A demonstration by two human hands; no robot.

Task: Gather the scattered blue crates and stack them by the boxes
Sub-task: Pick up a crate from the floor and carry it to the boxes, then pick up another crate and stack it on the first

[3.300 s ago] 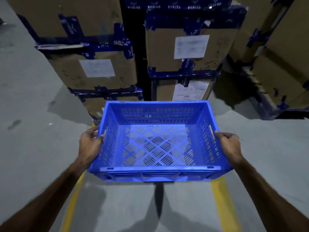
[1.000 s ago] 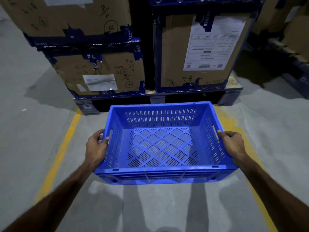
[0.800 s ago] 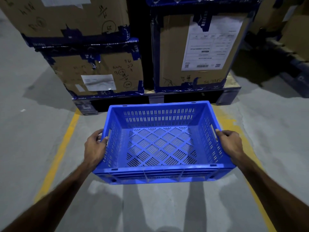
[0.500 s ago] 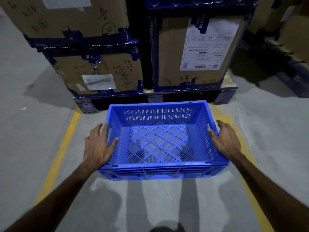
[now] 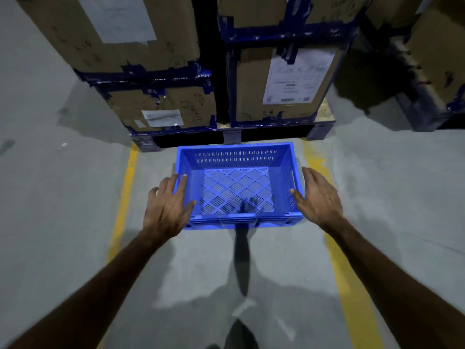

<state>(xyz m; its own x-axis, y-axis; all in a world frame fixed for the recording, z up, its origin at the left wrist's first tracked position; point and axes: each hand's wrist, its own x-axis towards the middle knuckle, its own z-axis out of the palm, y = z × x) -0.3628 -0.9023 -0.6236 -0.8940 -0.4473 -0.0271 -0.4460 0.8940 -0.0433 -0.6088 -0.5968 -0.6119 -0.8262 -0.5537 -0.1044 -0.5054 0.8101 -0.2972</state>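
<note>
An empty blue slatted crate [image 5: 236, 157] sits upright on the grey floor, just in front of the pallet of cardboard boxes [image 5: 161, 107]. My left hand [image 5: 167, 207] hovers over the crate's left rim with fingers spread and straight. My right hand [image 5: 318, 197] is at the crate's right side, fingers straight, thumb near the rim. Neither hand grips the crate. No other blue crate is in view.
Tall cardboard boxes [image 5: 281, 81] taped in blue stand on a dark pallet [image 5: 319, 129] right behind the crate. More boxes [image 5: 437, 54] stand at the right. Two yellow floor lines [image 5: 120, 205] run either side of the crate. Open concrete floor lies to the left.
The crate went down from my two-handed carry onto the floor by the pallet. Both hands have let go of its sides and opened, and my view has risen.
</note>
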